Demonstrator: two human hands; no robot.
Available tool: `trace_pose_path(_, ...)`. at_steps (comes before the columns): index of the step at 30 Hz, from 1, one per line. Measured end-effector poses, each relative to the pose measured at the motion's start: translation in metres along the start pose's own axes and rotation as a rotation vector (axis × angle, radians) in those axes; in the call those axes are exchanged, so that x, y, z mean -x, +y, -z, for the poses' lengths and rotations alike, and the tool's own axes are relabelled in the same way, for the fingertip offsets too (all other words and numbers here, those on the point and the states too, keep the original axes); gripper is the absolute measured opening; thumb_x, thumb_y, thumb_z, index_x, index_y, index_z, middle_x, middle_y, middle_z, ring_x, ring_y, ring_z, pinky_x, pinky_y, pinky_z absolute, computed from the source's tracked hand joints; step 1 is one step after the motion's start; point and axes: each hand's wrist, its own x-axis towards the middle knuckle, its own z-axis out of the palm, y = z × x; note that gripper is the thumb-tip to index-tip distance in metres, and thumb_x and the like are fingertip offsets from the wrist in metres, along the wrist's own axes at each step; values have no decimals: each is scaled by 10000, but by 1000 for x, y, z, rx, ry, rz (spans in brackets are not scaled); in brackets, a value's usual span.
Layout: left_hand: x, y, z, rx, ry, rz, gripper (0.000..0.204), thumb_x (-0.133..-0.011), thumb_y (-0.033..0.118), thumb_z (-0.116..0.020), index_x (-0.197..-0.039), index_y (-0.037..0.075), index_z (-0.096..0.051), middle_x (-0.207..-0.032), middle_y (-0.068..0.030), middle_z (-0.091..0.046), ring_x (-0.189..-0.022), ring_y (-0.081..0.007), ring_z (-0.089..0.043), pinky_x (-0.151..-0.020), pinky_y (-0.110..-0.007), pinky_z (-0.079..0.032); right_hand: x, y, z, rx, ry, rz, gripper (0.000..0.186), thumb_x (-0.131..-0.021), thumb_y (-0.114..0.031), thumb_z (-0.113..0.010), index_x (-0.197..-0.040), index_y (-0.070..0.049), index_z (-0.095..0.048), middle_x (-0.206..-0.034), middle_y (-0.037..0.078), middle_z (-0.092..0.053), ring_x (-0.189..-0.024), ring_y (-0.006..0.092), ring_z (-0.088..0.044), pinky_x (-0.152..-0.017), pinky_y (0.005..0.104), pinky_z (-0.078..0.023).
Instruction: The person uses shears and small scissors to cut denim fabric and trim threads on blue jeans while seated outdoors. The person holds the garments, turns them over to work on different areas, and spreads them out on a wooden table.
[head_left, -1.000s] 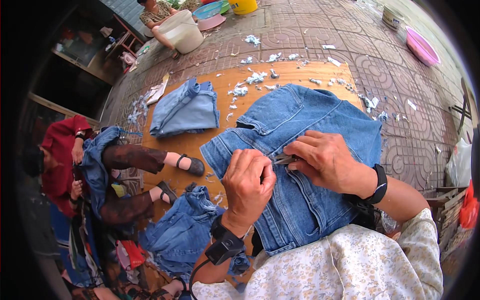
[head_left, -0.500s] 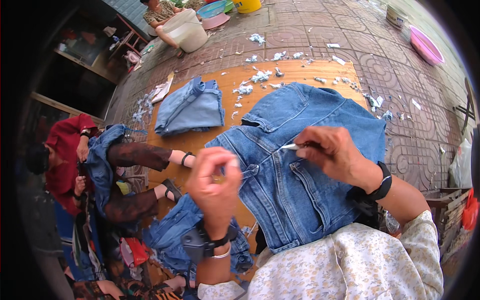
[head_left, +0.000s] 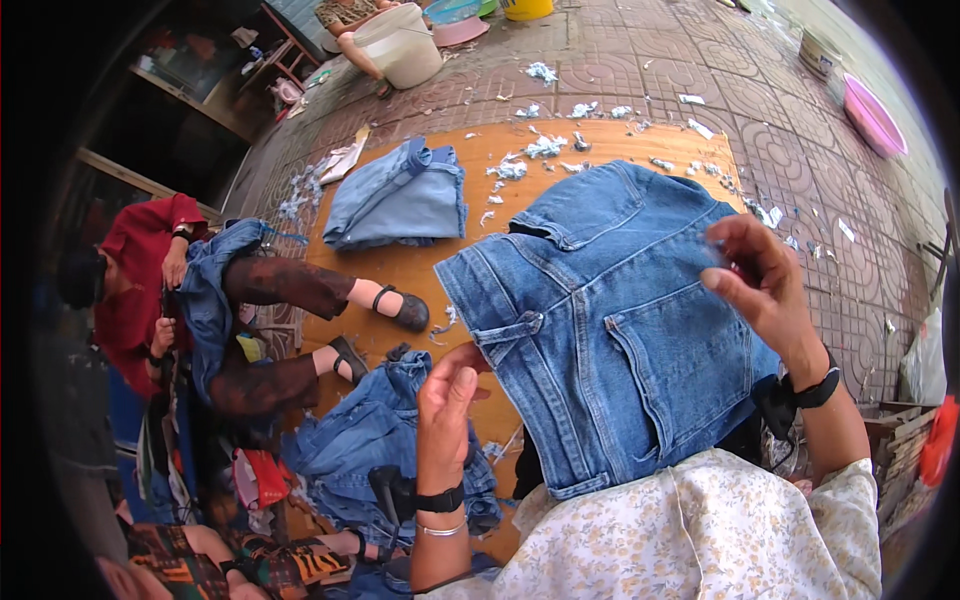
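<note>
A pair of blue jeans (head_left: pixel 670 350) lies across my lap, its waistband toward the left and a pocket facing up. My left hand (head_left: pixel 447 410) is beside the waistband, fingers stretched toward its edge and thumb raised apart. Whether the fingertips touch the denim I cannot tell. Over the far right part of the jeans hangs my right hand (head_left: pixel 770 290), its thumb and curved fingers spread apart. Motion blurs those fingertips, and I see nothing held between them. Near the left hand, at the waistband, is a denim belt loop (head_left: pixel 515 328).
Folded light jeans (head_left: pixel 400 200) lie on the wooden board (head_left: pixel 480 145), among pale thread scraps (head_left: pixel 545 146). More jeans (head_left: pixel 360 430) are heaped left of me. A person in red (head_left: pixel 150 265) sits at the left with denim. A pink basin (head_left: pixel 873 115) stands far right.
My right hand moved right and up, and its pinch on a small white-tipped thing opened. My left hand lowered toward the waistband. The whole view shifted slightly.
</note>
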Motion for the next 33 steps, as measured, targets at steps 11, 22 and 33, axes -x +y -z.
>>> trace_pose_path(11,-14,17,-59,214,37,-264,214,-826,23,-659,-1026,-1,-589,-958,-27,-634,-855,-66,-563,-817,-203,-430,-42,-15,-101,6,-403,396,291,-645,69,-693,-912,-42,-666,-770,76,-568,-698,226,-592,-616,323,-462)
trace_pose_path(22,-14,18,-52,199,-40,-210,409,-794,14,-675,-1174,-18,-528,-1061,-61,-630,-948,-112,-581,-858,-241,-434,-56,-17,-97,-97,-477,215,101,-761,-29,-700,-803,-18,-609,-684,26,-582,-639,107,-533,-592,269,-434)
trace_pose_path(33,-10,61,-90,-741,56,-969,260,-731,29,-712,-969,9,-608,-1049,-154,-604,-955,-316,-573,-823,-391,-449,-48,-20,-90,-677,-464,-272,147,-898,-192,-609,-793,-100,-563,-659,-79,-464,-593,22,-403,-521,185,-313)
